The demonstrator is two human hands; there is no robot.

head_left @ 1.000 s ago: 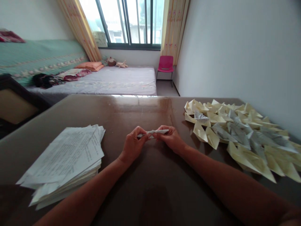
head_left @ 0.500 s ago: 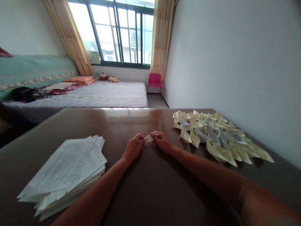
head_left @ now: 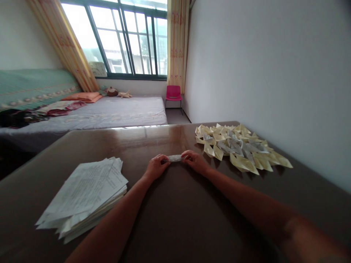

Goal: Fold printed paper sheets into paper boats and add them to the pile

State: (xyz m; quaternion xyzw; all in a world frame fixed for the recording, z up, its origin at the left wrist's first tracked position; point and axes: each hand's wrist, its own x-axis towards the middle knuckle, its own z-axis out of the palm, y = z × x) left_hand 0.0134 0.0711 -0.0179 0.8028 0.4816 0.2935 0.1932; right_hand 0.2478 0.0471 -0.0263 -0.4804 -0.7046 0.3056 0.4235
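A small piece of folded paper (head_left: 174, 158), whitish with faint print, is stretched between my two hands above the brown table (head_left: 175, 215). My left hand (head_left: 157, 166) pinches its left end, fingers closed. At the opposite end my right hand (head_left: 195, 162) is closed on it too, thumb and fingers together. The fingers hide both tips of the paper. To the right of my right hand sit several folded paper boats (head_left: 244, 162), mostly cream with some grey printed ones. Left of my left forearm lies a stack of printed sheets (head_left: 85, 193).
A white wall (head_left: 260, 65) runs along the table's right side. Beyond the far edge are a bed (head_left: 131, 111) with pillows and cloth on it, a pink chair (head_left: 173, 93) and a window (head_left: 131, 40) with curtains.
The paper between my hands now looks longer and flatter, and my hands are slightly farther apart. The view has turned a little, shifting the bed and chair left in the picture.
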